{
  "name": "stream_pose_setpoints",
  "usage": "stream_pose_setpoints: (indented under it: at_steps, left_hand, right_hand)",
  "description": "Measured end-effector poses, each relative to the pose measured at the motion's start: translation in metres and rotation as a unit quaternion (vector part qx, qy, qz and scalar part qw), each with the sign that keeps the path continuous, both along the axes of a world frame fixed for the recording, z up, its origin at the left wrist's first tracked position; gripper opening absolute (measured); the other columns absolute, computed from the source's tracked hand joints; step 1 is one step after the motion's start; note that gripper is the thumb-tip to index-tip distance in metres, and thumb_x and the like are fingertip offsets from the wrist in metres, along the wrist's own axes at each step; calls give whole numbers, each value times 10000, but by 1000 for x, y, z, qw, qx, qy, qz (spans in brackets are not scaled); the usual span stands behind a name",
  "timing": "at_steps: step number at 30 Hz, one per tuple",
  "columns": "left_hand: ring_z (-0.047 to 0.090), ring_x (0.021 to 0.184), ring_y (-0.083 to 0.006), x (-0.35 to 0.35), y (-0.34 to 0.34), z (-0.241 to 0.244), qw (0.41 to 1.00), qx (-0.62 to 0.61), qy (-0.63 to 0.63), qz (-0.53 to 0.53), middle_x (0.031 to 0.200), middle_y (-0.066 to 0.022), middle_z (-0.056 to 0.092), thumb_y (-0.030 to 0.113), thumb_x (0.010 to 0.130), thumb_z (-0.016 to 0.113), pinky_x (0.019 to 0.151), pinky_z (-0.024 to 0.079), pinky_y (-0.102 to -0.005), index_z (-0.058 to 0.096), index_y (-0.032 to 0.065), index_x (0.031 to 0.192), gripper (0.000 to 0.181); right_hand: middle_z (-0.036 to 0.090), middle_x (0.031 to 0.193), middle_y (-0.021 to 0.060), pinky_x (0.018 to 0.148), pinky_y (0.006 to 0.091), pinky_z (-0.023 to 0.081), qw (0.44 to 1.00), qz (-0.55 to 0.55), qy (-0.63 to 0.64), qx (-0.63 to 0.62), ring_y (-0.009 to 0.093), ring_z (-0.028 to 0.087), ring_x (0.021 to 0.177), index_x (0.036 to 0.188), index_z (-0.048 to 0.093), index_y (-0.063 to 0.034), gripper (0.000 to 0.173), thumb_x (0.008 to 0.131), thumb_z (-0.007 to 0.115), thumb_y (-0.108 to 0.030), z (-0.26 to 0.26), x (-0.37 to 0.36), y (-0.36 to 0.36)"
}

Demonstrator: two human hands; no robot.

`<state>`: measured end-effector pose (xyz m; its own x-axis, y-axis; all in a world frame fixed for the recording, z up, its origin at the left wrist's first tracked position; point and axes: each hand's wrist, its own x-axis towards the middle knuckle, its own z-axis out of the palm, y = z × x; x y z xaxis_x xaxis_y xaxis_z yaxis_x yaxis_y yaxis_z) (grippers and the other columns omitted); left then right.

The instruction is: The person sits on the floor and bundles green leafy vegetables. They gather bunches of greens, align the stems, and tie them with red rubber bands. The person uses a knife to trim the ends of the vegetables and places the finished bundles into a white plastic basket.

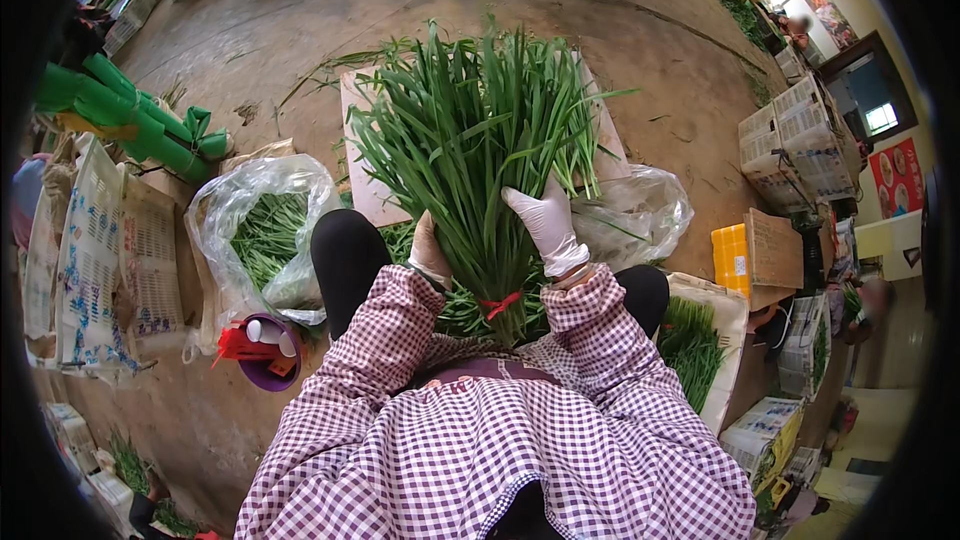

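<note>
A large bunch of long green leaves, probably garlic chives [469, 165], is held between my two gloved hands. Its leaf tips fan out away from me. A red tie [501, 305] binds its narrow end near my lap. My left hand [430, 251] supports the left side, its fingers partly hidden by leaves. On the right side, my right hand [541, 221], in a white glove, grips with the thumb over the leaves. Behind the bunch, more loose leaves [577, 127] lie on a pale board [365, 165]. Further greens lie beneath the bunch, between my knees.
To the left stand an open clear plastic bag [262, 225] of greens and a purple bucket [274, 360] with red strips. At right are a crumpled clear bag [645, 214] and a pale crate [731, 360] of upright greens. Stacked crates [795, 142] and green rolls [142, 116] stand farther out.
</note>
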<state>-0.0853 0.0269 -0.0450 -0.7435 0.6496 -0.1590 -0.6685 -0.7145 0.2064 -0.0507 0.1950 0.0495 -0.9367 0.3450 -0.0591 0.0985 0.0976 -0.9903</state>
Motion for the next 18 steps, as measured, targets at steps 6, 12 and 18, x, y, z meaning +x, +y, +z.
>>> stream_pose_setpoints:
  at_steps: [6, 12, 18]
  left_hand:
    - [590, 1016, -273, 1, -4, 7, 998, -27, -53, -32, 1165, -128, 595, 406, 820, 620, 905, 479, -431, 522, 40, 1221, 552]
    - [595, 1002, -295, 0, -8, -5, 994, -45, -92, -36, 1155, -134, 601, 394, 840, 590, 896, 481, -449, 536, 44, 1202, 506]
    - [601, 991, -283, 3, -5, 3, 996, -36, -72, -31, 1142, -132, 607, 399, 862, 550, 892, 484, -439, 543, 40, 1190, 487]
  right_hand:
    - [527, 1226, 155, 885, 290, 441, 997, -44, -8, 58, 206, 547, 1057, 1286, 415, 41, 626, 768, 714, -145, 49, 11, 6]
    - [554, 1250, 59, 797, 311, 477, 857, -40, 243, 453, 198, 595, 948, 1205, 543, -76, 458, 764, 658, -30, 92, 2, 22]
    - [649, 997, 59, 725, 320, 505, 761, 160, 252, 576, 217, 628, 817, 960, 640, -103, 308, 666, 729, -126, 69, -34, 12]
